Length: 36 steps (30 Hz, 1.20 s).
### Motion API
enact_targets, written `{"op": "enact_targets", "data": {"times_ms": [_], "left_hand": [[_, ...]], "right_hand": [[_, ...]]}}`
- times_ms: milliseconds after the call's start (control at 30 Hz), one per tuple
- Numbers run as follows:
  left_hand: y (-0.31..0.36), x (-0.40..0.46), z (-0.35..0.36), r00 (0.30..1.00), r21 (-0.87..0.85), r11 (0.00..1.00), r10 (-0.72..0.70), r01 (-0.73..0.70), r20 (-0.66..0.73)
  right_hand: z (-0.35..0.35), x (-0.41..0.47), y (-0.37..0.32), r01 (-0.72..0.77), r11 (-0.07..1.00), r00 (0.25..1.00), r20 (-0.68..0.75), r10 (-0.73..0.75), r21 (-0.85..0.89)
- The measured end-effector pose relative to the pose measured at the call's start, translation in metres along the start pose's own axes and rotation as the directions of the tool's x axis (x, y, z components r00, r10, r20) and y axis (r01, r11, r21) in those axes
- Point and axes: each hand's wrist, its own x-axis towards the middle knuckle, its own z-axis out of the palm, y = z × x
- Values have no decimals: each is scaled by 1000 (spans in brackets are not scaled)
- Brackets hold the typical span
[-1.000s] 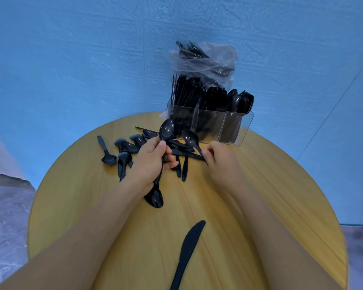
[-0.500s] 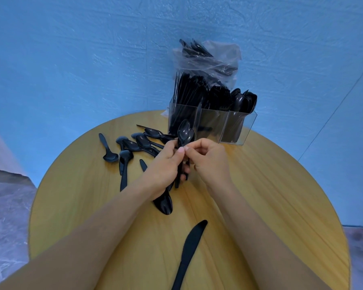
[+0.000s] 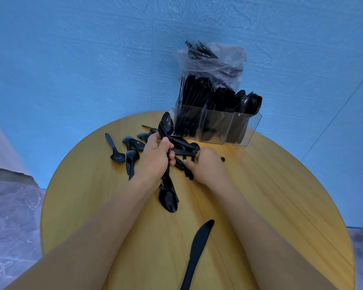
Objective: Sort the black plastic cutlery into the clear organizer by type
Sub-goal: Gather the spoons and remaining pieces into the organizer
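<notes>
Gathering spoons: the left hand [image 3: 155, 158] grips a bunch of spoons [image 3: 166, 130] (bowls both ways); the right hand [image 3: 208, 164] pinches another from the pile [image 3: 182, 146]; next, the organizer [image 3: 216, 128].

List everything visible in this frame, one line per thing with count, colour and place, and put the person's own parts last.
table: one, round, yellow wood grain, under everything.
organizer: one, clear, three compartments, far side of table, packed with upright black cutlery.
plastic bag: one, clear, behind the organizer, black cutlery inside.
loose spoons: several, black, scattered left of the hands; exact count unclear.
bundle of spoons: a few, black, held in the left hand, bowls showing above and below it.
knife: one, black, lying alone on the near side of the table.
wall: blue, textured, behind the table.
left hand: grips the bundle of spoons.
right hand: fingers curled on cutlery in the pile beside the left hand.
</notes>
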Motion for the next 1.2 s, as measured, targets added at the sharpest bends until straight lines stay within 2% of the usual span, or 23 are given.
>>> {"op": "enact_targets", "data": {"times_ms": [133,267,400,567,767,900,1033,1200], "left_hand": [[-1,1,1,1000,43,999,18,-19,25],[-3,-3,4,999,111,993,31,-35,44],[-4,-5,6,999,118,993,9,-15,50],[-5,-5,7,999,133,991,6,-12,50],[-6,-3,7,998,135,991,7,-15,60],[-9,-1,7,998,153,988,16,-26,68],[-9,-1,6,997,154,988,21,-32,74],[-10,0,6,997,182,983,26,-40,78]], "right_hand": [[-15,1,15,-51,999,997,61,50,8],[-20,0,17,-88,990,996,27,86,110],[-17,7,8,-117,993,993,9,117,2],[-22,16,5,-131,988,985,100,139,-87],[-30,14,6,-21,975,980,189,64,-223],[-30,10,7,64,935,988,157,-9,-350],[-32,8,12,74,923,991,133,-25,-377],[-41,9,6,102,902,983,183,-26,-419]]}}
